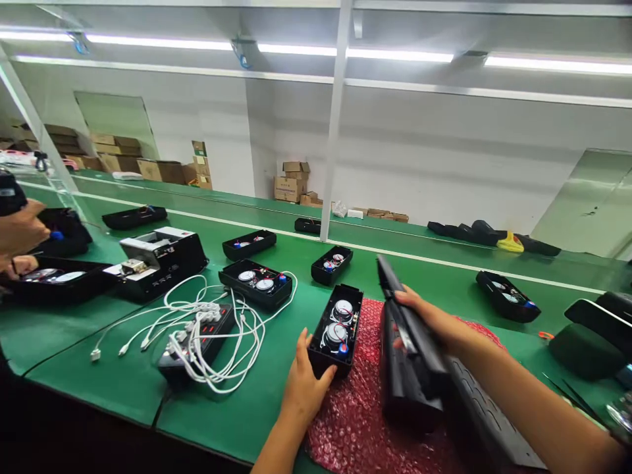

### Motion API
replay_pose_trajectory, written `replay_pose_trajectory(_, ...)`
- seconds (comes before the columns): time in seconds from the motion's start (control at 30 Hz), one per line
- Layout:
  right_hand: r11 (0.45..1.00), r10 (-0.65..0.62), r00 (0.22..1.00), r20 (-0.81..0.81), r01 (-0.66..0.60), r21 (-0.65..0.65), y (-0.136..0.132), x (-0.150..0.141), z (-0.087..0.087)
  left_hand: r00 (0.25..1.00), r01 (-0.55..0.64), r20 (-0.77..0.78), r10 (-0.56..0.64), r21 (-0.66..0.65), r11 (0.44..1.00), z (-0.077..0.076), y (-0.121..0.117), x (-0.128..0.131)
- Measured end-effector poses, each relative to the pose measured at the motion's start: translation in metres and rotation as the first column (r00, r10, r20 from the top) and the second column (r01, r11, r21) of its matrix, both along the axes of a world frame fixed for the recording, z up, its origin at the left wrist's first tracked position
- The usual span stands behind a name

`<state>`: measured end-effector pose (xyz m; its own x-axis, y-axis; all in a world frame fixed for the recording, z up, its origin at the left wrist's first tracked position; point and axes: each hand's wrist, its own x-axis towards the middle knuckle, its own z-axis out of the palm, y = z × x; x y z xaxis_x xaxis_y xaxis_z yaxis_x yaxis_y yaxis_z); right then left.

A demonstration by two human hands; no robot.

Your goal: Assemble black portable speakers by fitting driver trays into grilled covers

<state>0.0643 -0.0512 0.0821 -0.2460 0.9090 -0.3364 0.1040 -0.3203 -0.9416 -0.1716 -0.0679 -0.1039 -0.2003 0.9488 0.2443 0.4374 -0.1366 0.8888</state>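
Cones [336,334], round and silver-white, lie exposed in the open black plastic box [326,362] that the left hand [302,390] grips beside red bubble wrap [365,421] on the green desk [217,424]; the long black plastic shell [419,337] grasped by the right hand [434,316] could dent them if swung carelessly.

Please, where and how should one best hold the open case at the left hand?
Probably grip the case outside its long walls, coming from the near side: it lies open side up, a short end nearest the camera, with speakers exposed inside.
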Motion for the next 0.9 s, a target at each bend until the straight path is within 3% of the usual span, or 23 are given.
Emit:
replay_pose_trajectory(0.07, 0.985, 0.169, 0.967, -0.192, -0.175, -0.015, 0.017, -0.027, -0.002, 1.0, 0.007, 0.002, -0.007, -0.007, 1.0, -0.002, 0.0, -0.003)
replay_pose_trajectory(0.13, 0.919, 0.381, 0.791, -0.479, -0.379, 0.105, 0.027, -0.047, -0.013, 1.0, 0.011, -0.003, -0.011, -0.013, 1.0, -0.006, 0.0, -0.005)
replay_pose_trajectory(0.2, 0.831, 0.531, 0.567, -0.63, -0.495, 0.256, 0.028, -0.059, -0.029, 1.0, 0.026, -0.005, -0.026, -0.021, 0.999, -0.01, 0.001, -0.005)
replay_pose_trajectory(0.27, 0.775, 0.593, 0.482, -0.645, -0.559, 0.295, 0.021, -0.066, -0.042, 0.999, 0.043, -0.008, -0.043, -0.015, 0.999, -0.014, 0.003, -0.006)
replay_pose_trajectory(0.3, 0.771, 0.597, 0.494, -0.632, -0.571, 0.281, 0.016, -0.069, -0.045, 0.999, 0.049, -0.011, -0.049, -0.006, 0.999, -0.015, 0.004, -0.006)
replay_pose_trajectory(0.37, 0.813, 0.551, 0.6, -0.58, -0.543, 0.21, 0.008, -0.073, -0.044, 0.998, 0.064, -0.02, -0.064, 0.01, 0.998, -0.017, 0.005, -0.007)
replay_pose_trajectory(0.47, 0.905, 0.4, 0.788, -0.469, -0.421, 0.065, 0.005, -0.075, -0.036, 0.996, 0.08, -0.033, -0.08, -0.005, 0.997, -0.017, 0.005, -0.008)
replay_pose_trajectory(0.57, 0.962, 0.257, 0.901, -0.351, -0.274, 0.002, 0.01, -0.068, -0.039, 0.996, 0.074, -0.039, -0.075, -0.023, 0.997, -0.014, 0.004, -0.008)
replay_pose_trajectory(0.73, 0.981, 0.189, 0.961, -0.201, -0.191, 0.008, 0.019, -0.055, -0.057, 0.995, 0.085, -0.057, -0.087, -0.044, 0.995, -0.008, 0.002, -0.008)
replay_pose_trajectory(0.9, 0.974, 0.222, 0.945, -0.241, -0.206, 0.09, 0.017, -0.054, -0.053, 0.992, 0.081, -0.09, -0.085, -0.054, 0.995, -0.001, -0.001, -0.009)
